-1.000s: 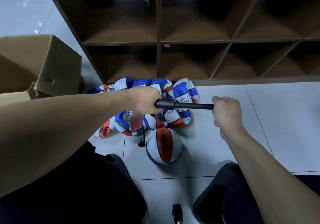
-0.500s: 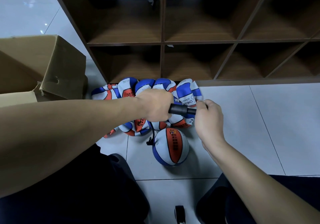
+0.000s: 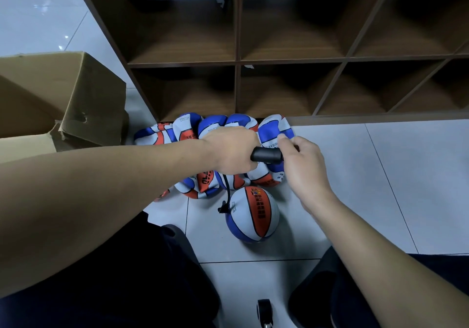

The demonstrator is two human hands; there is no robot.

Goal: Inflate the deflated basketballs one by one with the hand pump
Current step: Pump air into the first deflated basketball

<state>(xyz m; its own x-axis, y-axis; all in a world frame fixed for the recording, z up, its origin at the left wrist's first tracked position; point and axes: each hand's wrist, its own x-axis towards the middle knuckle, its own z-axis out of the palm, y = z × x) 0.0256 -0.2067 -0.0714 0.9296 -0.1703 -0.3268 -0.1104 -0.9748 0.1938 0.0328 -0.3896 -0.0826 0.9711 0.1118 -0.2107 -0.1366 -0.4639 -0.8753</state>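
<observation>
One round basketball (image 3: 252, 214) lies on the floor tiles (image 3: 380, 188), one hand pump (image 3: 266, 154), one cardboard box (image 3: 63, 99) by the shelf unit (image 3: 238, 61), and a heap of flat balls (image 3: 210, 134) (overlapping, uncountable).

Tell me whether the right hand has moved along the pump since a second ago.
Yes. The right hand has pushed left toward the left hand, which grips the pump; the bare rod between them is now hidden.

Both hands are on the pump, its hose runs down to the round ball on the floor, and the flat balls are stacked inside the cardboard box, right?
Not the last part. The head view shows the flat balls piled on the floor against the shelf unit, beside the cardboard box, not inside it. The rest holds.
</observation>
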